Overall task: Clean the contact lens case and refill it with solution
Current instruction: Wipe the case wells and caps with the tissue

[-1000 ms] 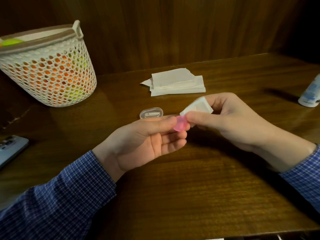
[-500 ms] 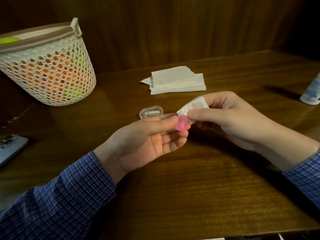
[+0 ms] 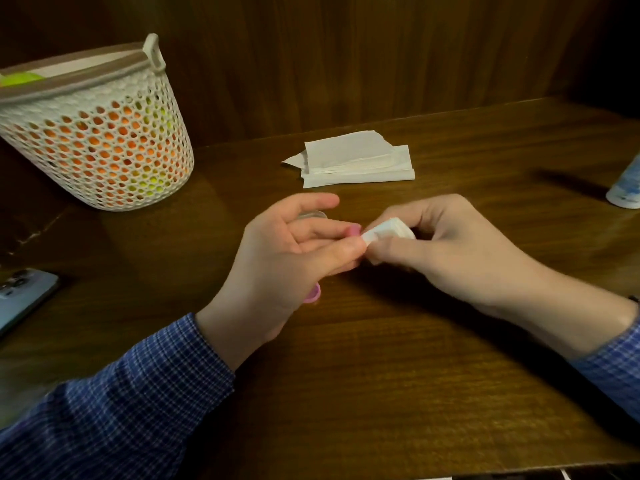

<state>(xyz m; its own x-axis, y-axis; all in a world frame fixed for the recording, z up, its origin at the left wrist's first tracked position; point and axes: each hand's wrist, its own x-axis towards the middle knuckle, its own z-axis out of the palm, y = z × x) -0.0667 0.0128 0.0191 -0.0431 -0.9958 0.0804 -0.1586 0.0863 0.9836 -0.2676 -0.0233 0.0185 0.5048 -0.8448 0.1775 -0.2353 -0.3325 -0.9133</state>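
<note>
Pinching a small pink piece of the lens case [image 3: 354, 231] between thumb and fingertips, left hand [image 3: 287, 258] held above the wooden bench [image 3: 381, 358], palm turned inward, index finger stretched out straight and free above the pinch. Meeting it from the other side, right hand [image 3: 446, 251], fingers curled around a folded wad of white tissue [image 3: 388, 232] and pressing one corner of that wad against the pink piece. Peeking out below the left palm, a second pink round piece [image 3: 313, 295]; cannot tell whether held or lying on the bench. Just behind the left fingers, mostly hidden, a clear plastic piece [image 3: 311, 215] resting on the bench. Farther back, near the wall, a loose stack of folded white paper towels [image 3: 356, 161], well apart from both hands. At the far left, a white perforated basket [image 3: 104, 140] with orange and yellow-green contents showing through the holes. At the left edge, a phone [image 3: 20, 296] lying flat, only partly in view. At the right edge, the base of a white and blue bottle [image 3: 627, 192] standing on the bench, cut off by the frame. Blue checked sleeves [image 3: 121, 410] on both forearms.
</note>
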